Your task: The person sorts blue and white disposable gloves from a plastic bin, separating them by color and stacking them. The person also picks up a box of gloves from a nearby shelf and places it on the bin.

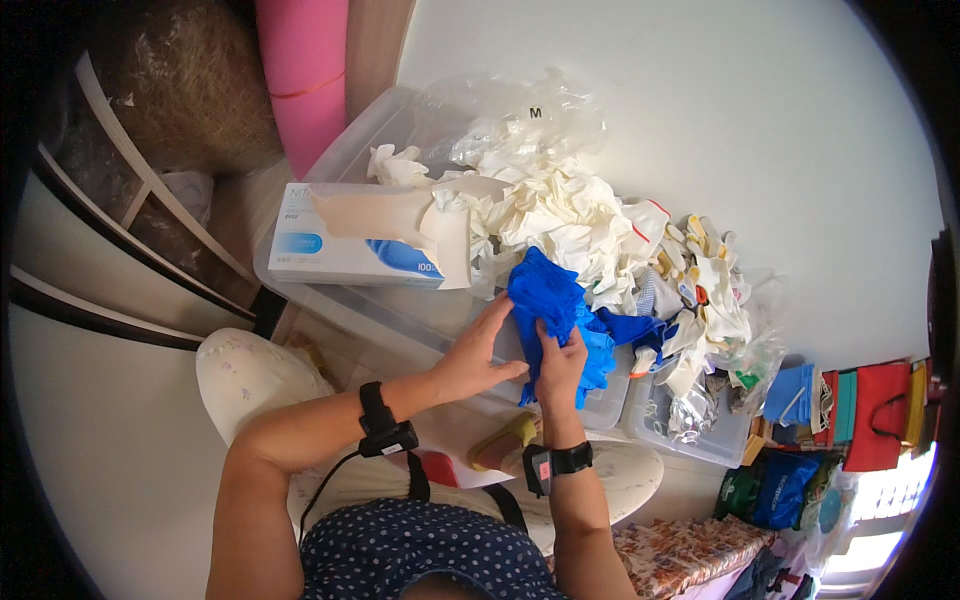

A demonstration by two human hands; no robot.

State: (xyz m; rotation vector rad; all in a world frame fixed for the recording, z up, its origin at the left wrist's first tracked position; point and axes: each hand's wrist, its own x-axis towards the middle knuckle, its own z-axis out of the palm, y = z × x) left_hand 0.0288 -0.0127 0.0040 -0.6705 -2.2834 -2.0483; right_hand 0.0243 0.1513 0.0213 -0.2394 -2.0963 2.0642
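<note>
My right hand [561,367] grips a bundle of dark blue nitrile gloves [546,289], its thumb on the near side. My left hand [476,352] has its thumb and fingers apart, with the fingertips against the bundle's left edge. Lighter blue gloves [597,356] hang or lie just behind my right hand; which of the two I cannot tell. Left of the bundle sits a torn-open nitrile glove box [352,259], white with blue print. A heap of crumpled white gloves [562,199] rises behind the bundle. All this is over a clear plastic bin [375,307].
To the right, knit work gloves [712,292] pile above a smaller clear bin [697,439]. A clear bag [517,112] lies against the white wall. A pink roll [304,82] stands at back left. Below are a small seat's red part [439,469] and a yellow-green slipper [502,442].
</note>
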